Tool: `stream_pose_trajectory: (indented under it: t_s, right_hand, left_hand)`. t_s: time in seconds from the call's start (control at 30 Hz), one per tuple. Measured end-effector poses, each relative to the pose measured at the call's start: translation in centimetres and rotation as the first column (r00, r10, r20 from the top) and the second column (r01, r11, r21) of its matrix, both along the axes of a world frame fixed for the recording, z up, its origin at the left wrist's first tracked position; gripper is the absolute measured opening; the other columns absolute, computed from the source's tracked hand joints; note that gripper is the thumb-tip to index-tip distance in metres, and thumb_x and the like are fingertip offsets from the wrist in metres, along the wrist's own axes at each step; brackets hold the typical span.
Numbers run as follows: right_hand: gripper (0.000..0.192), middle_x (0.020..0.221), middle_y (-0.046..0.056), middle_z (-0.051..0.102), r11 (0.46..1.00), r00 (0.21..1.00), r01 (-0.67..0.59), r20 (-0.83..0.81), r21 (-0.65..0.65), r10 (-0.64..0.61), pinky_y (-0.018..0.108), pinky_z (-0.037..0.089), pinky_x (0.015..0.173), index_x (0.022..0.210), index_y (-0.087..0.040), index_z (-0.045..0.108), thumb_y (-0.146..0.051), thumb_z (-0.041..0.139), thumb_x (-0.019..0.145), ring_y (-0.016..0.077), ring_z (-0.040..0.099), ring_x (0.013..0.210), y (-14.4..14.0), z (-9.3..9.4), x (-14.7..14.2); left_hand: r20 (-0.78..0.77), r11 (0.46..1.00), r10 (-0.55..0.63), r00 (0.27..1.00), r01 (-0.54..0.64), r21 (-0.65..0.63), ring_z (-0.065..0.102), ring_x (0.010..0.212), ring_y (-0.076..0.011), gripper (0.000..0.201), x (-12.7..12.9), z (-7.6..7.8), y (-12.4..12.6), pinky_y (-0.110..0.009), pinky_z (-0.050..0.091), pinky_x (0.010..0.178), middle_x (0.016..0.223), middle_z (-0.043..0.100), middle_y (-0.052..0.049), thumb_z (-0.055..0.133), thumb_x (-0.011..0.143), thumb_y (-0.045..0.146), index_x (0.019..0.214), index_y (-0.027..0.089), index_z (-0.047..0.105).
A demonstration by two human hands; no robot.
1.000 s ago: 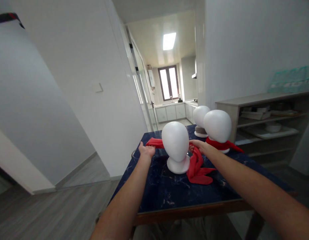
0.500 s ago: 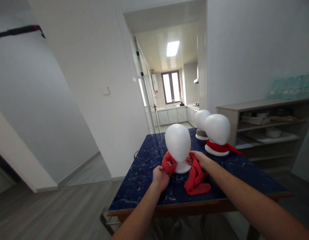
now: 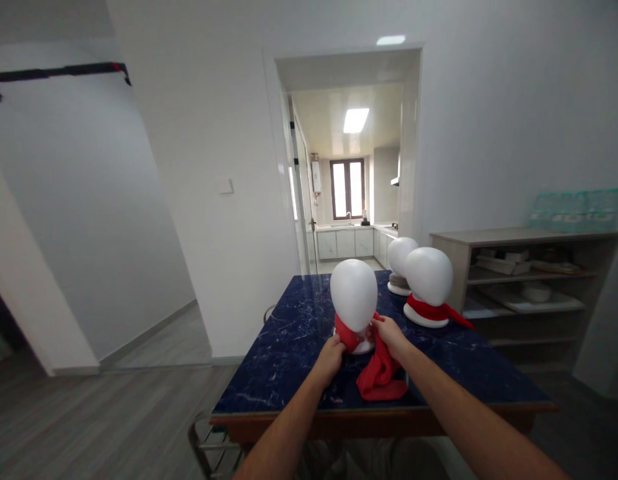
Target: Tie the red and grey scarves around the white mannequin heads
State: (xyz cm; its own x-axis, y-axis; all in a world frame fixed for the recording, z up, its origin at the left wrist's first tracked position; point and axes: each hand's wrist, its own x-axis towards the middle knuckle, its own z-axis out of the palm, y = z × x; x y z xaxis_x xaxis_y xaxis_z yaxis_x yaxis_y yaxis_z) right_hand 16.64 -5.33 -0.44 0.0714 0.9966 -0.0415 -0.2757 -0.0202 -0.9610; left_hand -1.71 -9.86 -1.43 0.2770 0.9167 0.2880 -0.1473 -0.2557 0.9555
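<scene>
A white mannequin head (image 3: 354, 293) stands upright on the blue marbled table (image 3: 289, 353) in front of me. A red scarf (image 3: 383, 373) runs around its neck, and the long end lies bunched on the tabletop at the right. My left hand (image 3: 331, 355) is closed on the scarf at the left of the neck. On the right of the neck, my right hand (image 3: 389, 333) grips the scarf with its fingers tucked in under the head. The fingertips of both hands are partly hidden by cloth.
Behind on the right stands a second mannequin head (image 3: 429, 277) with a red scarf, and a third head (image 3: 401, 257) with a grey-brown band at its neck. A shelf unit (image 3: 519, 233) carrying bottles (image 3: 573, 210) is at the right. A metal-framed stool (image 3: 211, 443) sits at the table's left front.
My left hand has brought the scarf's left loop in against the neck, where it stood out before. The right hand keeps hold of its side. My view has tilted upward and levelled.
</scene>
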Motion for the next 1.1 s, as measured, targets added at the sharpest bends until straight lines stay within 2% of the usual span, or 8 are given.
stream_pose_trajectory:
  t_s: [0.1, 0.2, 0.27, 0.43, 0.57, 0.9, 1.03, 1.1]
  right_hand:
    - [0.016, 0.072, 0.000, 0.069, 0.980, 0.969, 0.178, 0.156, 0.090, -0.190, 0.027, 0.048, 0.057, 0.095, -0.022, 0.062, -0.027, 0.067, 0.082, 0.0177, 0.063, 0.060, -1.6, -1.2, -0.5]
    - [0.030, 0.089, 0.005, 0.075, 0.906, 0.846, 0.353, 0.334, 0.235, -0.416, 0.030, 0.051, 0.066, 0.104, -0.022, 0.062, -0.036, 0.069, 0.079, 0.0229, 0.070, 0.075, -3.2, -2.3, -0.8]
    - [0.032, 0.094, 0.007, 0.076, 0.868, 0.790, 0.398, 0.371, 0.297, -0.489, 0.032, 0.052, 0.071, 0.105, -0.022, 0.061, -0.042, 0.069, 0.080, 0.0249, 0.072, 0.080, -4.2, -2.8, -0.9]
    - [0.024, 0.102, 0.007, 0.077, 0.876, 0.821, 0.296, 0.367, 0.380, -0.436, 0.030, 0.054, 0.084, 0.102, -0.023, 0.067, -0.038, 0.069, 0.084, 0.0234, 0.072, 0.094, -5.7, -3.1, -1.8]
    - [0.014, 0.099, 0.005, 0.078, 0.897, 0.841, 0.171, 0.415, 0.408, -0.348, 0.029, 0.054, 0.084, 0.098, -0.025, 0.071, -0.029, 0.067, 0.086, 0.0233, 0.072, 0.094, -6.2, -2.9, -2.6]
    - [0.016, 0.078, 0.003, 0.072, 0.881, 0.737, 0.334, 0.490, 0.337, -0.466, 0.028, 0.045, 0.065, 0.077, -0.026, 0.058, -0.029, 0.073, 0.082, 0.0207, 0.066, 0.070, -5.0, -1.5, -4.0]
    - [0.003, 0.079, 0.005, 0.075, 0.897, 0.788, 0.286, 0.450, 0.337, -0.420, 0.028, 0.046, 0.067, 0.076, -0.023, 0.068, -0.021, 0.069, 0.077, 0.0217, 0.067, 0.073, -4.8, -1.4, -4.4]
    - [0.011, 0.081, 0.005, 0.077, 0.899, 0.831, 0.254, 0.395, 0.356, -0.391, 0.028, 0.048, 0.071, 0.079, -0.023, 0.074, -0.016, 0.067, 0.073, 0.0229, 0.069, 0.078, -5.2, -1.5, -4.5]
  left_hand:
    - [-0.009, 0.999, -0.013, 1.000, 0.014, 0.045, 0.069, 0.099, -0.0271, 0.034, -0.2, -0.5, 0.6, -0.040, 0.048, 0.104, 0.103, 0.081, -0.009, 0.064, 0.076, 0.024, 0.103, 0.014, 0.082]
    - [-0.028, 0.996, 0.000, 1.000, 0.002, 0.092, 0.069, 0.104, -0.0276, 0.037, -0.5, -1.2, 1.4, -0.041, 0.047, 0.108, 0.110, 0.080, -0.009, 0.066, 0.078, 0.024, 0.111, 0.015, 0.081]
    - [-0.061, 0.994, 0.035, 0.998, -0.029, 0.103, 0.070, 0.102, -0.0281, 0.035, -0.6, -1.5, 1.7, -0.041, 0.048, 0.106, 0.108, 0.080, -0.010, 0.067, 0.079, 0.025, 0.109, 0.014, 0.082]
    - [-0.071, 0.990, 0.122, 0.990, -0.116, 0.077, 0.070, 0.091, -0.0271, 0.024, -0.6, -1.3, 1.4, -0.038, 0.053, 0.094, 0.095, 0.080, -0.009, 0.068, 0.078, 0.025, 0.095, 0.015, 0.082]
    - [-0.038, 0.992, 0.117, 0.992, -0.115, 0.049, 0.070, 0.089, -0.0269, 0.018, -0.5, -0.6, 0.8, -0.036, 0.054, 0.090, 0.090, 0.080, -0.008, 0.073, 0.075, 0.025, 0.088, 0.016, 0.082]
    - [-0.041, 0.993, 0.116, 0.992, -0.114, 0.036, 0.069, 0.086, -0.0247, 0.024, -0.7, -0.3, 0.7, -0.034, 0.054, 0.087, 0.090, 0.080, -0.007, 0.072, 0.068, 0.018, 0.090, 0.015, 0.081]
    - [-0.024, 0.993, 0.114, 0.993, -0.114, -0.006, 0.069, 0.087, -0.0242, 0.030, -0.6, -0.3, 0.8, -0.032, 0.054, 0.084, 0.094, 0.080, -0.008, 0.069, 0.065, 0.012, 0.093, 0.014, 0.080]
    - [0.031, 0.995, 0.094, 0.995, -0.093, -0.018, 0.071, 0.090, -0.0246, 0.036, -0.5, -0.2, 0.8, -0.033, 0.055, 0.088, 0.100, 0.080, -0.008, 0.069, 0.063, 0.009, 0.097, 0.014, 0.079]
